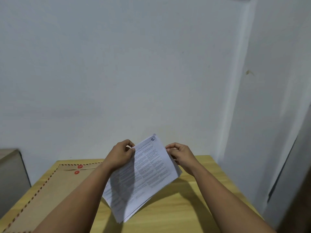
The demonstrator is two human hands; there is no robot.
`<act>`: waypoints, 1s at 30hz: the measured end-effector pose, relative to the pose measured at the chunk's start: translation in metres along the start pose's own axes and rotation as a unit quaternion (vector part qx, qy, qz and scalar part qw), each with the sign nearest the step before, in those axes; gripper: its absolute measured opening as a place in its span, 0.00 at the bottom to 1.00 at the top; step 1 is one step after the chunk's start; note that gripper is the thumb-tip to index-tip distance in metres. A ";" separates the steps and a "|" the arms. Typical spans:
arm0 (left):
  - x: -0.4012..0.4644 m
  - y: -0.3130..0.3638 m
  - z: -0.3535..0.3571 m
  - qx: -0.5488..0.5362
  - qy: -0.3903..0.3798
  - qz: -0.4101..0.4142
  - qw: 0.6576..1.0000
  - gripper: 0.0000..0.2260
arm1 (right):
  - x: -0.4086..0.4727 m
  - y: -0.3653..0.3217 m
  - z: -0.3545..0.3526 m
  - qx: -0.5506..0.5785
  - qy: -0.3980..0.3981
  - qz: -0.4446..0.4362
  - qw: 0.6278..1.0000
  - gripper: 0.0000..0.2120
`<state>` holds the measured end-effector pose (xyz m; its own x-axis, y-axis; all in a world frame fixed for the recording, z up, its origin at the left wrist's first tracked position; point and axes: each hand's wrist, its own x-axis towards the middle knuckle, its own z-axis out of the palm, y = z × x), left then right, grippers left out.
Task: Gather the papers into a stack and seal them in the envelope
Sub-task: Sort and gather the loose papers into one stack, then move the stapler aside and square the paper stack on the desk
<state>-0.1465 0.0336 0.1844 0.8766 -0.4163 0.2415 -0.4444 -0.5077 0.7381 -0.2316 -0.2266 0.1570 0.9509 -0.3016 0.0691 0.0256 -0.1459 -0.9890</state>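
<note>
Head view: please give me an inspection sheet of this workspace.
Surface: light wooden table, set against the wall.
Job's things: stack of printed papers, held up tilted, top sheet marked "1"; brown string-tie envelope lying flat on the table's left side, two red fastener discs at its flap.
Clutter: nothing seen.
Grippers: left hand and right hand grip the stack's opposite edges.
Cables: nothing seen.
Surroundings: pale wall; grey-brown box-like object at far left.

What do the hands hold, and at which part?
Both hold the stack of papers: left hand and right hand at its opposite side edges.
</note>
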 end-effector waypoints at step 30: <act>0.063 -0.107 0.149 0.213 -0.073 0.021 0.974 0.11 | 0.048 0.124 0.011 -0.162 0.024 0.052 0.985 0.26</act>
<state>-0.0711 -0.0503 0.0264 0.8349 -0.5293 0.1509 -0.5419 -0.7425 0.3937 -0.1795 -0.2492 0.0364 0.9274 -0.3738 -0.0158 -0.1779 -0.4035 -0.8975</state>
